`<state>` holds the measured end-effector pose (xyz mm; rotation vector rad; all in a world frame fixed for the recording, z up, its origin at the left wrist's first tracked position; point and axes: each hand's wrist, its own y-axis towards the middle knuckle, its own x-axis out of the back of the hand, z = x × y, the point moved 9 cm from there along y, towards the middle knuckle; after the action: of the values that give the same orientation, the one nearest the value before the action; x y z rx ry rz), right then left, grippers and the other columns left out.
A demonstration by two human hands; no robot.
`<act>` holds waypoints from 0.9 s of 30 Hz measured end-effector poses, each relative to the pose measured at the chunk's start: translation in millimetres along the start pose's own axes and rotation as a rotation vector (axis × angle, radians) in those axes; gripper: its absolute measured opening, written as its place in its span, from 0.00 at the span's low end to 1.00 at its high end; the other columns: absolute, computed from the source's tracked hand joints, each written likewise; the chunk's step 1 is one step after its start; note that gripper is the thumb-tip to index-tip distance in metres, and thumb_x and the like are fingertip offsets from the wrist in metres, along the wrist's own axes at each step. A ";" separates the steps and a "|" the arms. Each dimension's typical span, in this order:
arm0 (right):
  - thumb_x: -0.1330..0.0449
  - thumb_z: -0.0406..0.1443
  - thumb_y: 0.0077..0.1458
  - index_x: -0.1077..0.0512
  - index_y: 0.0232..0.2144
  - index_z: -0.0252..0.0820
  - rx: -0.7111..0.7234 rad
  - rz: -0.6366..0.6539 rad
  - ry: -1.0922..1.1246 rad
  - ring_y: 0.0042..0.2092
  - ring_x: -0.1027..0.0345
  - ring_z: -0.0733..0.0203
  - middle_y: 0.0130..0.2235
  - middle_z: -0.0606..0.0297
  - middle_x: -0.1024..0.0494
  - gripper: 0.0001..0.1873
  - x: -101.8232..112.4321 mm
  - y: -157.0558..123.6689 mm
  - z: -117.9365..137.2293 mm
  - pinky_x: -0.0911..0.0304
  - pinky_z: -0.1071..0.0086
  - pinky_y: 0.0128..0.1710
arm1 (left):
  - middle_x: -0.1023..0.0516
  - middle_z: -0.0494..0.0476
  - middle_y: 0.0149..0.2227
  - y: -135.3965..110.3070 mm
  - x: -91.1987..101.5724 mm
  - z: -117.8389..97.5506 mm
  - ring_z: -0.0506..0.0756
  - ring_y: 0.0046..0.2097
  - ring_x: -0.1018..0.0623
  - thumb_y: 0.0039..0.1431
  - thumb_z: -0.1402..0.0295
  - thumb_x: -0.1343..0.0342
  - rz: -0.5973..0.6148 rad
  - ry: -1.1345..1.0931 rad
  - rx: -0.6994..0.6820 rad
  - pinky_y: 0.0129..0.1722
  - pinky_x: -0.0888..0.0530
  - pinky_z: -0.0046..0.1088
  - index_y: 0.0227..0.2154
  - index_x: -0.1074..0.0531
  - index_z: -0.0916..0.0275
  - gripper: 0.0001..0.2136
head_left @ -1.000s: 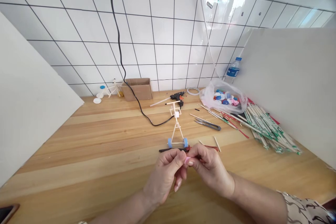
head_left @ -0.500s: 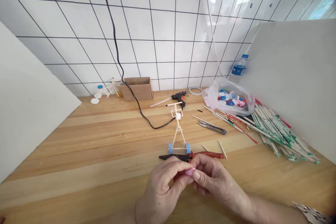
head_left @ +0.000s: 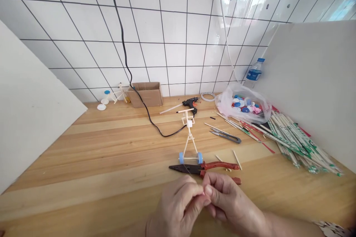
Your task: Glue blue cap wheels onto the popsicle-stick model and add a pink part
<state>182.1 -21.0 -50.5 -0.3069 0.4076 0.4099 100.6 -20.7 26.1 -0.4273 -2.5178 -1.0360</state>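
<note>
My left hand [head_left: 175,211] and my right hand [head_left: 230,207] meet low at the frame's bottom centre, fingertips pinched together on a small pink piece [head_left: 204,193] that is almost wholly hidden. Just beyond them lie red-handled pliers [head_left: 207,167] on the wooden table [head_left: 97,155]. Behind the pliers stands a stick-built model [head_left: 189,139] with two blue cap wheels. Neither hand touches the pliers or the model.
Scissors [head_left: 226,136], a glue gun [head_left: 190,103] with its black cord [head_left: 144,109], a cardboard box [head_left: 146,94], a bag of bottle caps [head_left: 243,103], a water bottle [head_left: 254,73], wrapped chopsticks [head_left: 294,140], another small model [head_left: 114,96]. White boards flank both sides.
Both hands have dropped toward the near edge, uncovering the pliers. The pink piece, clearly visible before, is now nearly hidden between the fingertips. The view tilted slightly.
</note>
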 end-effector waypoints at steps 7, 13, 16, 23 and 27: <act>0.40 0.44 0.53 0.33 0.26 0.36 0.012 -0.094 0.077 0.18 0.52 0.76 0.19 0.74 0.39 0.16 7.2 -0.4 5.2 0.57 0.79 0.17 | 0.27 0.53 0.28 3.6 3.9 3.0 0.49 0.29 0.28 0.55 0.64 0.43 -0.014 0.024 0.055 0.29 0.28 0.21 0.34 0.31 0.61 0.07; 0.38 0.47 0.49 0.33 0.26 0.36 -0.023 -0.081 -0.038 0.19 0.53 0.75 0.19 0.74 0.41 0.18 3.7 -1.0 7.8 0.58 0.78 0.18 | 0.27 0.56 0.31 2.4 2.2 -0.4 0.50 0.32 0.26 0.57 0.74 0.46 0.040 0.072 -0.018 0.32 0.27 0.24 0.37 0.30 0.62 0.05; 0.38 0.46 0.49 0.33 0.25 0.35 0.005 -0.069 -0.089 0.20 0.52 0.75 0.19 0.73 0.40 0.18 5.0 -1.5 12.0 0.58 0.77 0.19 | 0.26 0.59 0.32 0.9 -2.2 -3.3 0.52 0.33 0.25 0.59 0.74 0.50 0.084 0.130 -0.070 0.33 0.27 0.25 0.43 0.32 0.64 0.09; 0.35 0.42 0.46 0.33 0.23 0.35 0.025 -0.018 0.004 0.21 0.50 0.73 0.20 0.71 0.35 0.16 5.8 -3.1 0.4 0.57 0.75 0.22 | 0.26 0.57 0.28 -13.9 -8.4 -8.2 0.52 0.29 0.26 0.62 0.72 0.53 0.082 0.216 -0.097 0.29 0.27 0.26 0.47 0.33 0.64 0.12; 0.35 0.40 0.46 0.33 0.21 0.36 0.033 -0.088 0.076 0.20 0.51 0.74 0.18 0.72 0.37 0.14 9.7 -2.3 0.6 0.59 0.75 0.21 | 0.25 0.58 0.31 -10.8 -7.0 -5.2 0.53 0.33 0.24 0.62 0.73 0.54 0.046 0.174 -0.057 0.32 0.26 0.26 0.47 0.33 0.65 0.13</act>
<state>191.5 -19.6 -53.8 -0.3079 0.4728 0.3059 103.5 -32.7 19.8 -0.3911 -2.3201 -1.0804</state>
